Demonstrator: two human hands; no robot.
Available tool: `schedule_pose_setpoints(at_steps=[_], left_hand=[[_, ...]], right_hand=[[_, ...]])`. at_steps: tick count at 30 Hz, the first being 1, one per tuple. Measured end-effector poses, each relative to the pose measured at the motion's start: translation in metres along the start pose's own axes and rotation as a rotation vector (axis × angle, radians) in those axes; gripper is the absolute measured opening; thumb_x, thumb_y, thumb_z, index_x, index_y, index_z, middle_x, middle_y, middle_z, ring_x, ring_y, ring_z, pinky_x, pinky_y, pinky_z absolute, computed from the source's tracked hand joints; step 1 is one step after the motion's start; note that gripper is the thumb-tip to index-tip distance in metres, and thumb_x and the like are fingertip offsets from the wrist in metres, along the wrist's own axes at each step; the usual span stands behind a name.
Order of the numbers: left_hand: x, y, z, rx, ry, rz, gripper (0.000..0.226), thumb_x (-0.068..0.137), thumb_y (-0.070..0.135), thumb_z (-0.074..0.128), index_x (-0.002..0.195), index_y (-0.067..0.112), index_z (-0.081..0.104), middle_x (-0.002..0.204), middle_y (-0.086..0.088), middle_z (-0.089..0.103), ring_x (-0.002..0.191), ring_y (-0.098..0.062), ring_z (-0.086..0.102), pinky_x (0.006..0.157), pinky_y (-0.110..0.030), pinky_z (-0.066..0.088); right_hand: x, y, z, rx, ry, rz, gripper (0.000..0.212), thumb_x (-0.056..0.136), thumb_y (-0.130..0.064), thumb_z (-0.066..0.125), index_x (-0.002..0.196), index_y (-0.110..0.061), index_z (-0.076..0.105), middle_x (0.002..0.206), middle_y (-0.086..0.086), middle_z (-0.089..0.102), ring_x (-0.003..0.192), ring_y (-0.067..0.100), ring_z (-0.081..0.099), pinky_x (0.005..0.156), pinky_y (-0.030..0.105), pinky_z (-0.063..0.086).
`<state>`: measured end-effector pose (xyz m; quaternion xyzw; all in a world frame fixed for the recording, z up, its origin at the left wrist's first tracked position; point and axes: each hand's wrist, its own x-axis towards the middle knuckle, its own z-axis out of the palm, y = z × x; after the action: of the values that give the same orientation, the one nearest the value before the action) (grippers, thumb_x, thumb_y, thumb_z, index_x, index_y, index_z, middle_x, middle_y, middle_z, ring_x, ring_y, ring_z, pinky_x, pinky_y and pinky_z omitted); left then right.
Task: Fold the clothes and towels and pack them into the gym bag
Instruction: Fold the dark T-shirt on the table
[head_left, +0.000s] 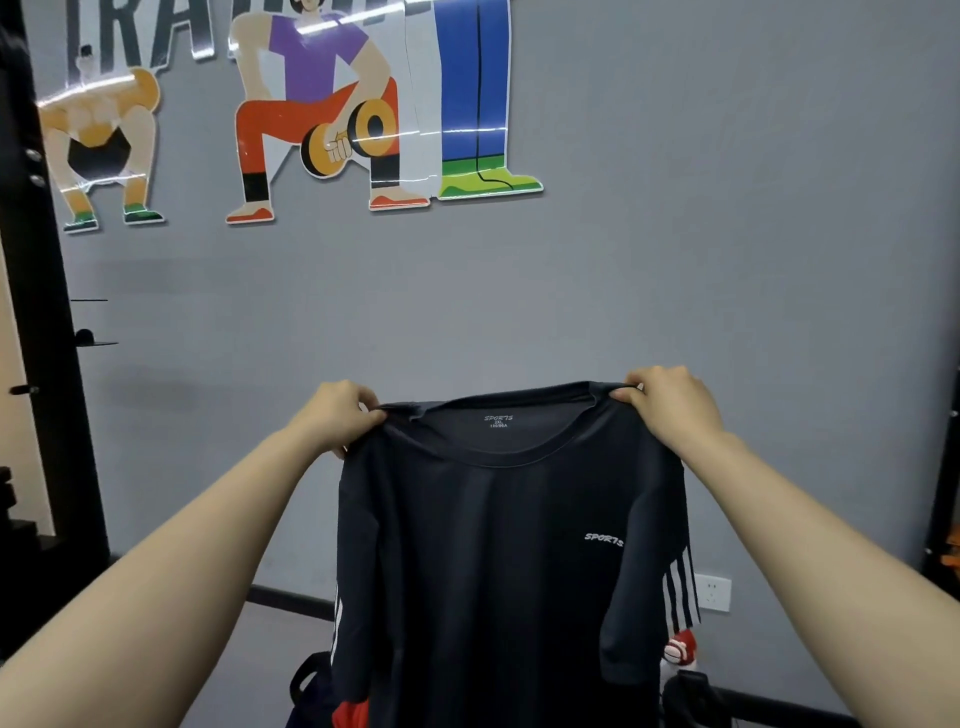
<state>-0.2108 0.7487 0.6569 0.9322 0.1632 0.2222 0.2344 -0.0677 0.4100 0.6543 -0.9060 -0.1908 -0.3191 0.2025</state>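
Dark navy sports T-shirt (498, 561), held up by its shoulders against a grey wall (727, 260).

Left hand (340, 415) pinches the left shoulder seam beside the collar; right hand (670, 402) pinches the right shoulder seam; the hands are well apart and the shirt hangs full width between them, front toward the camera. Neck label reads "SPORTS", with "3XL" and a smaller size line below it that is too fine to read surely. Chest print reads "SPORTS" in white. White stripes run down both sleeves. Wall decal (311, 109) above shows cartoon figures lifting weights, with part of large lettering cut off at the top. White wall socket (714, 592) beside the right sleeve. Dark bag strap (306, 675) shows at the shirt's lower left.
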Motion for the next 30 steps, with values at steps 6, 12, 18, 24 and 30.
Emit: schedule_pose_setpoints(at_steps=[6,12,18,24,30], left_hand=[[0.002,0.008,-0.004,0.016,-0.023,-0.045,0.014,0.092,0.014,0.045,0.099,0.010,0.056,0.074,-0.012,0.064,0.049,-0.023,0.066,0.042,-0.027,0.052],[0.002,0.001,0.003,-0.226,0.026,-0.168,0.028,0.096,0.005,0.026,0.104,0.000,0.053,0.070,-0.017,0.059,0.055,-0.031,0.064,0.045,-0.033,0.056],[-0.003,-0.010,0.007,-0.736,-0.056,-0.295,0.018,0.098,0.000,0.037,0.098,-0.002,0.054,0.081,-0.016,0.066,0.051,-0.010,0.067,0.051,-0.021,0.056],[-0.008,-0.016,0.015,-0.777,-0.044,-0.201,0.019,0.084,-0.014,0.058,0.084,0.004,0.061,0.087,-0.011,0.065,0.085,-0.021,0.063,0.063,-0.015,0.055],[-0.002,-0.021,0.021,-0.589,0.180,-0.107,0.010,0.084,-0.005,0.062,0.092,0.001,0.067,0.067,-0.007,0.066,0.048,0.000,0.063,0.053,-0.013,0.053]], right_hand=[[0.000,-0.004,0.012,0.055,-0.059,0.068,0.021,0.097,-0.030,0.050,0.086,-0.012,0.053,0.086,0.012,0.060,0.077,0.029,0.048,0.064,0.031,0.036],[0.003,-0.004,0.024,0.251,-0.247,0.159,0.021,0.095,-0.019,0.052,0.107,-0.007,0.064,0.109,0.015,0.063,0.103,0.032,0.057,0.078,0.028,0.041],[-0.006,-0.004,0.035,0.150,-0.283,0.107,0.024,0.099,-0.019,0.039,0.096,-0.005,0.059,0.096,0.019,0.063,0.074,0.035,0.066,0.078,0.041,0.055],[-0.005,-0.008,0.038,0.681,-0.296,0.424,0.022,0.098,-0.008,0.044,0.106,0.009,0.055,0.069,0.020,0.066,0.047,0.022,0.067,0.057,0.035,0.059],[-0.011,-0.016,0.031,0.939,-0.431,0.354,0.031,0.088,0.016,0.045,0.113,0.002,0.056,0.110,0.016,0.065,0.088,0.024,0.067,0.063,0.022,0.057]])
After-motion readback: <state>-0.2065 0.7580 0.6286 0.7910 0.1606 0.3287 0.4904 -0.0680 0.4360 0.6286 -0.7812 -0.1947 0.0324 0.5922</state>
